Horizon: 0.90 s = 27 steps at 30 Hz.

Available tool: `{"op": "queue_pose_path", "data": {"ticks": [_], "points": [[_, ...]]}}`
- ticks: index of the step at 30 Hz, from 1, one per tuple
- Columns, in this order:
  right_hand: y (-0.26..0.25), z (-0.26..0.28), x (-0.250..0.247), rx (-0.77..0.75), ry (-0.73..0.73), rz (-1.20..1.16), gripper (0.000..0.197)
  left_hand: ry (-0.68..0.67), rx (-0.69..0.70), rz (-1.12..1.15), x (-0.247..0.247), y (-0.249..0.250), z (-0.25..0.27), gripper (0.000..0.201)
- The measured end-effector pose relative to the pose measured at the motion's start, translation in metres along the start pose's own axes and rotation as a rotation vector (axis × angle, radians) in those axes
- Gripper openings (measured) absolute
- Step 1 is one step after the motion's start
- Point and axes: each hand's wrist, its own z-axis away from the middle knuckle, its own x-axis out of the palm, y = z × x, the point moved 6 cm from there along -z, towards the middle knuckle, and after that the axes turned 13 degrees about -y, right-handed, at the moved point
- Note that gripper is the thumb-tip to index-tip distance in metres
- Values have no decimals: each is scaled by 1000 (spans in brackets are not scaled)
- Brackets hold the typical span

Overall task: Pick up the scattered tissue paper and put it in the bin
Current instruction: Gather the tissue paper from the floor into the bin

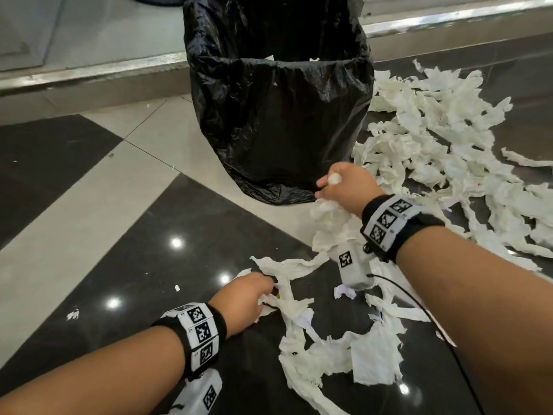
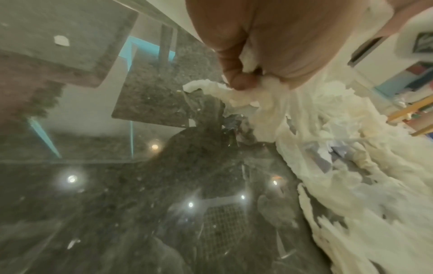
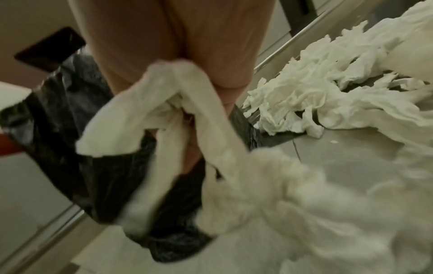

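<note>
White torn tissue paper [image 1: 434,139] lies scattered over the floor to the right of a bin lined with a black bag [image 1: 278,124]. More tissue strips [image 1: 329,348] lie near me. My right hand [image 1: 341,184], low beside the bin's base, grips a bunch of tissue [image 3: 178,115] that hangs below the fist [image 1: 329,217]. My left hand [image 1: 248,298] is down on the dark tile, its fingers curled round the end of a tissue strip [image 2: 236,92] that still lies on the floor.
The floor has glossy black tiles [image 1: 149,265] and pale tiles [image 1: 89,211]. A raised metal-edged step [image 1: 89,73] runs behind the bin. Small paper scraps [image 1: 73,314] dot the left side. A black cable [image 1: 449,339] trails from my right wrist camera.
</note>
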Motion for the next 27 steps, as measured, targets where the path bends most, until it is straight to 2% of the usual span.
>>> {"op": "queue_pose_path", "data": {"ticks": [2, 4, 6, 8, 9, 10, 12, 13, 17, 18, 20, 21, 24, 25, 27], "points": [[-1, 6, -11, -40, 4, -136, 21, 34, 24, 12, -4, 9, 1, 22], [-3, 16, -20, -87, 40, -10, 13, 30, 47, -12, -2, 13, -4, 46], [4, 25, -23, -93, 38, 82, 25, -52, 9, -33, 3, 12, -15, 81], [18, 34, -22, -40, 29, 113, 35, -147, -82, -81, 8, 7, -26, 97], [27, 37, -20, 0, 18, 146, 39, -171, -119, -123, 9, 4, -31, 93], [37, 40, -16, 42, -6, 220, 45, -179, -128, -175, 10, 2, -34, 81], [59, 46, -3, 141, -111, 434, 58, -162, -99, -275, 7, 4, -37, 44], [70, 48, 6, 188, -168, 524, 63, -158, -87, -305, 5, 5, -36, 33], [100, 48, 39, 229, -270, 706, 72, -115, -50, -269, -1, 6, -25, 14], [106, 47, 46, 224, -284, 735, 74, -96, -62, -260, -4, 6, -21, 16], [111, 46, 61, 210, -345, 789, 74, -42, -78, -230, -8, 2, -11, 32], [111, 47, 67, 200, -373, 822, 70, -16, -85, -206, -10, 0, -6, 31], [104, 47, 78, 141, -401, 959, 43, 61, -77, -80, -17, -5, 12, 9], [101, 47, 79, 125, -400, 991, 38, 56, -87, -40, -17, -8, 16, 9], [93, 47, 72, 96, -366, 940, 32, 38, -88, 1, -15, -14, 21, 31]]}}
